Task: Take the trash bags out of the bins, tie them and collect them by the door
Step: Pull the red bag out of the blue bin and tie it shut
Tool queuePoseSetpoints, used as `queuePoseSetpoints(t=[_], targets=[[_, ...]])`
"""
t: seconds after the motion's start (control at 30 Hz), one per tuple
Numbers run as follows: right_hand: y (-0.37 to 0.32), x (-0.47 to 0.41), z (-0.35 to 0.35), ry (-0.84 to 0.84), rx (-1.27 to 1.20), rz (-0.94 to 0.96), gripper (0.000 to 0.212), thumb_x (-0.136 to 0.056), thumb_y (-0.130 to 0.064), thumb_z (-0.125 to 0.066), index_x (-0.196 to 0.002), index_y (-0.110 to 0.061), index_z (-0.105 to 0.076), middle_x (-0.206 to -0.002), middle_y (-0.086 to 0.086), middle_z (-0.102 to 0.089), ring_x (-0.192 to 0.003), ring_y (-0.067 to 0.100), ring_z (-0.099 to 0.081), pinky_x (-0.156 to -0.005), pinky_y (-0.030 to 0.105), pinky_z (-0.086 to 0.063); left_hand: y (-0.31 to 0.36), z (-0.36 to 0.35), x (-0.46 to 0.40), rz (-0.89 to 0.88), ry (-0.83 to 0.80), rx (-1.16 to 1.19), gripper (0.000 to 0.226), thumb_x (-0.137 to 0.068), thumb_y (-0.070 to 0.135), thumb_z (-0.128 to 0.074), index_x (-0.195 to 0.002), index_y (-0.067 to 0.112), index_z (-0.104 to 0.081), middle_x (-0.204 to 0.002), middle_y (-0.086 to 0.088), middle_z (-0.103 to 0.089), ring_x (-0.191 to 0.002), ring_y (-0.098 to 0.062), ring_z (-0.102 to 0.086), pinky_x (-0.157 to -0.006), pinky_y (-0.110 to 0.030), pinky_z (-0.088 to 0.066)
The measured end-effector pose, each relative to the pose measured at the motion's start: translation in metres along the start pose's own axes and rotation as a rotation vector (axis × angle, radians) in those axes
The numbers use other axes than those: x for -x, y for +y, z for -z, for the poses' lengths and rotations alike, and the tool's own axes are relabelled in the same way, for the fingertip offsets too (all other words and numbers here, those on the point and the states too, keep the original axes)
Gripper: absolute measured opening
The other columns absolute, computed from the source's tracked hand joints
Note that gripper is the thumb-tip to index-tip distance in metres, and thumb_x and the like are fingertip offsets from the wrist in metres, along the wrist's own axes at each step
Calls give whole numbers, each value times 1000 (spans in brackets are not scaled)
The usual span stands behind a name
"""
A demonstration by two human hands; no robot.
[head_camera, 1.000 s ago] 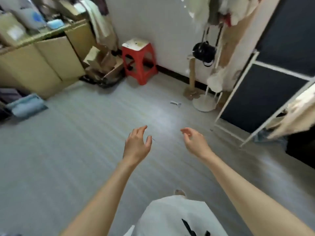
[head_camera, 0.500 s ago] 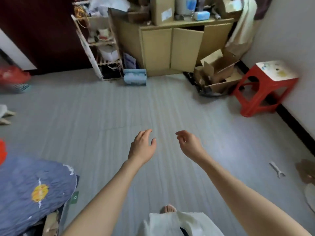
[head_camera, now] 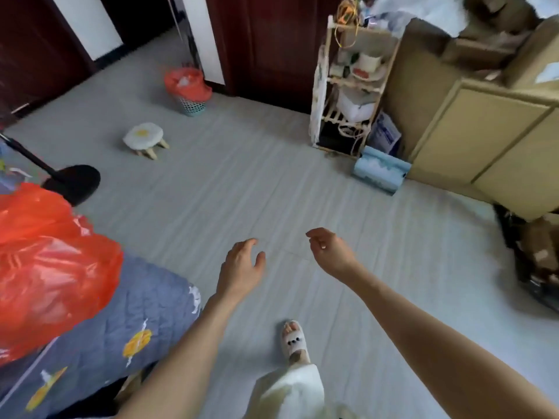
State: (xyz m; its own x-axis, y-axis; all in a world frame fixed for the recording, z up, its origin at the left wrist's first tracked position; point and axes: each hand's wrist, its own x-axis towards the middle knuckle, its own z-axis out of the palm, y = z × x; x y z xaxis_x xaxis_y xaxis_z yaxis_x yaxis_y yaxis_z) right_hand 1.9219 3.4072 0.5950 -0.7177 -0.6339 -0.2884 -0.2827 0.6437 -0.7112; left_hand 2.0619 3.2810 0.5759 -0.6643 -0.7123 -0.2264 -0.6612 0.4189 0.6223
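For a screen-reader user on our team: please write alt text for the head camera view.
Both hands, left hand and right hand, reach forward empty over a grey floor. Far ahead by a dark door stands a small bin lined with a red trash bag; a large red bag lies on the bed at left.

1. Bin (head_camera: 191,104): on the floor (head_camera: 242,182), before the door (head_camera: 272,40); bag (head_camera: 187,83) in it.
2. Stool (head_camera: 144,138): near the bin, to its left.
3. Shelf (head_camera: 351,86): right of the bin, beside the cabinet (head_camera: 472,131).
4. Bed (head_camera: 115,322): well apart from the bin.
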Motion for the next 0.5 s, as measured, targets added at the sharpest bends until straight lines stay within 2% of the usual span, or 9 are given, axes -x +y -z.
queuePoseSetpoints(t=[0.1, 0.27, 0.4, 0.5], targets=[[-39, -87, 6, -55, 28, 13, 32, -93, -14, -40, -119, -15, -59, -120, 8, -64, -109, 25, -58, -87, 23, -42, 11, 23, -89, -7, 29, 2, 40, -90, 23, -53, -127, 7, -52, -132, -14, -54, -123, -30, -49, -103, -40, -39], [-86, -201, 16, -85, 42, 10, 32, -94, -15, -39, -119, -17, -58, -120, 9, -63, -108, 25, -58, -81, 21, -40, 30, 60, -204, -9, 58, 11, 41, -92, 24, -49, -130, 10, -49, -135, -10, -50, -126, -27, -46, -105, -40, -37], [-128, -323, 16, -117, 73, 48, 33, -93, -11, -38, -120, -12, -58, -124, 10, -62, -113, 27, -56, -91, 27, -42, 25, 86, -318, 31, 82, 25, 41, -92, 24, -49, -130, 11, -48, -136, -9, -50, -127, -26, -45, -105, -40, -37], [-158, -409, 12, -124, 86, 91, 34, -94, -12, -38, -121, -13, -57, -126, 9, -60, -114, 27, -55, -87, 25, -41, 17, 103, -394, 53, 108, 23, 41, -92, 24, -49, -130, 10, -48, -136, -9, -49, -127, -27, -45, -106, -41, -37]])
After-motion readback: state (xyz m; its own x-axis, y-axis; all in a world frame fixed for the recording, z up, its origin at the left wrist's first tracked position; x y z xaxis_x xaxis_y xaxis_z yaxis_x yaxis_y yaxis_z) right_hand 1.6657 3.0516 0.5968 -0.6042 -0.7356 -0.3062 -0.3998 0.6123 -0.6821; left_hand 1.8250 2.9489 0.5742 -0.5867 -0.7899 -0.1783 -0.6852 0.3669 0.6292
